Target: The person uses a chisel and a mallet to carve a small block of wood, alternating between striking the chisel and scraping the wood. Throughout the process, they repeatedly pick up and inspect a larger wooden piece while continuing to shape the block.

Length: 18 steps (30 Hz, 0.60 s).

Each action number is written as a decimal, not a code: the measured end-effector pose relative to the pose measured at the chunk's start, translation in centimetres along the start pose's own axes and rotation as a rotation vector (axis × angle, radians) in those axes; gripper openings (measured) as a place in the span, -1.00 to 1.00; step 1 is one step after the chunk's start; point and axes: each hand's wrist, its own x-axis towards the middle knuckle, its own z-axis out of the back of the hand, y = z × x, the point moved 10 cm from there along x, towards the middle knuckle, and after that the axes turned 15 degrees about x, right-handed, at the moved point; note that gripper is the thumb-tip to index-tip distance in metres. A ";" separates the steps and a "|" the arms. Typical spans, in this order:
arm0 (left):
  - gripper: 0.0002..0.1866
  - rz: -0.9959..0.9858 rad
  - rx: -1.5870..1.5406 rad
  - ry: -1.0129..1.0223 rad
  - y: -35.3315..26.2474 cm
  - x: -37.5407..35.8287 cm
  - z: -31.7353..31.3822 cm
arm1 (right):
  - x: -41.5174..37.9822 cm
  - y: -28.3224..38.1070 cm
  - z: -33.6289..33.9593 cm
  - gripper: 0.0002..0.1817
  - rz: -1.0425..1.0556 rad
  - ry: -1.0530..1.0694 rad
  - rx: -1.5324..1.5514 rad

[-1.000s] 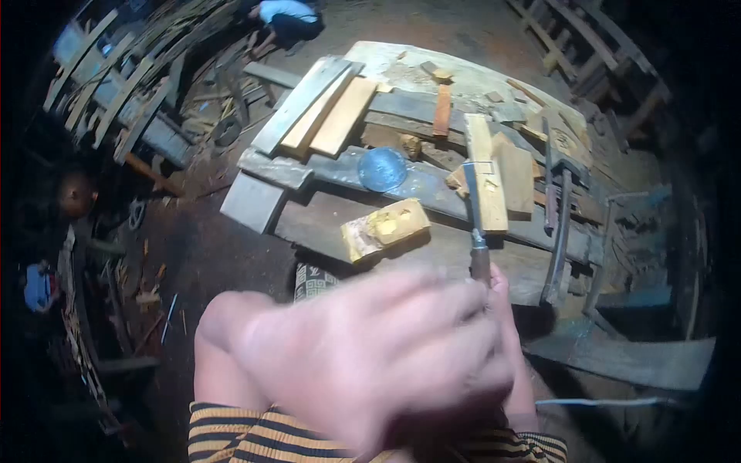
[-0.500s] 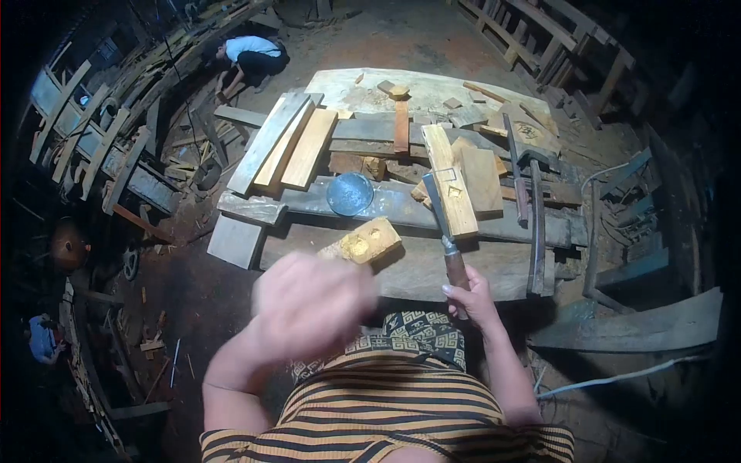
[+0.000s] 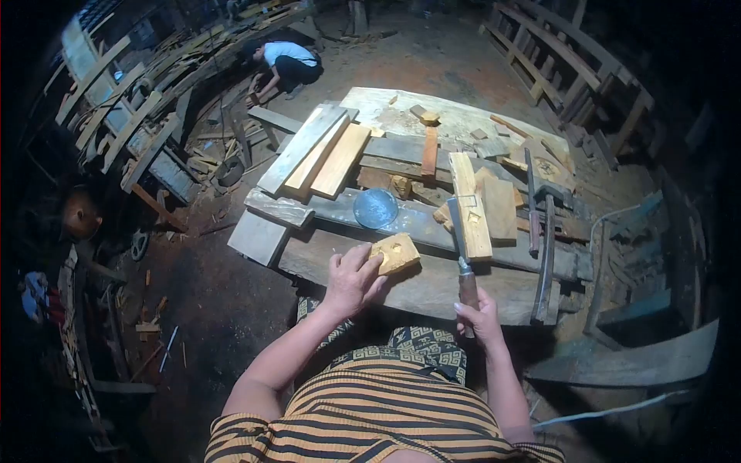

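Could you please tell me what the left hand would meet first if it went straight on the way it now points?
Most likely the short notched wooden block: the fingers of the left hand seem to be at its left end, though actual contact is hard to judge.

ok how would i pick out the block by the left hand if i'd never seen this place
Start at the plank workbench. Along its near side, the left hand touches a yellow block, nearer than the round blue object. Unlike the long boards nearby, it's short, with a hollow on top.
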 end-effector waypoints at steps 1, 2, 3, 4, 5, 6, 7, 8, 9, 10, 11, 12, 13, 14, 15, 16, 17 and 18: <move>-0.50 -0.003 -0.039 -0.049 0.2 0.1 0.1 | 0.1 0.0 0.1 -0.65 0.007 0.001 0.013; -0.58 -0.014 -0.018 -0.123 0.3 0.1 0.4 | 0.2 -0.1 0.1 -0.65 0.029 0.006 0.015; -0.58 0.003 -0.013 -0.133 0.6 0.2 0.4 | 0.1 0.1 -0.2 -0.65 0.028 0.022 0.002; -0.59 -0.003 -0.058 -0.148 0.7 0.2 0.5 | -0.1 0.3 -0.4 -0.65 0.018 0.013 0.012; -0.61 -0.010 -0.102 -0.163 0.7 0.1 0.5 | -0.2 0.3 -0.5 -0.64 0.009 0.003 0.022; -0.62 0.001 -0.109 -0.162 0.9 0.1 0.3 | -0.1 0.2 -0.4 -0.63 0.016 0.008 0.017; -0.62 0.012 -0.106 -0.171 1.1 -0.1 0.1 | -0.1 0.1 -0.5 -0.63 0.016 0.020 0.007; -0.62 0.010 -0.116 -0.188 1.1 -0.2 0.1 | -0.1 0.1 -0.4 -0.65 0.024 0.001 0.018; -0.63 0.007 -0.126 -0.205 1.1 -0.3 0.2 | 0.0 0.2 -0.3 -0.66 0.033 -0.019 0.030; -0.61 0.010 -0.137 -0.210 1.2 -0.4 0.2 | 0.0 0.3 -0.5 -0.66 0.035 -0.010 0.024; -0.61 0.014 -0.134 -0.217 1.2 -0.5 0.1 | -0.1 0.3 -0.6 -0.67 0.031 -0.006 0.013; -0.59 0.025 -0.158 -0.251 1.3 -0.7 0.3 | -0.3 0.4 -0.5 -0.69 0.027 -0.006 0.002; -0.57 0.035 -0.185 -0.285 1.5 -0.8 0.4 | -0.3 0.3 -0.4 -0.69 0.030 -0.004 -0.002; -0.57 0.035 -0.186 -0.290 1.6 -0.9 0.3 | -0.1 0.1 -0.2 -0.65 0.048 0.004 -0.003; -0.55 0.021 -0.152 -0.283 1.4 -0.9 0.3 | 0.0 0.0 0.0 -0.61 0.064 0.011 -0.005; -0.54 0.008 -0.118 -0.276 1.3 -0.9 0.2 | 0.2 -0.2 0.2 -0.61 0.066 0.012 -0.010; -0.54 0.012 -0.118 -0.281 1.4 -1.0 0.2 | 0.3 -0.4 0.4 -0.62 0.071 0.014 -0.009; -0.53 0.004 -0.116 -0.271 1.3 -1.0 0.2 | 0.3 -0.3 0.2 -0.63 0.076 0.018 -0.008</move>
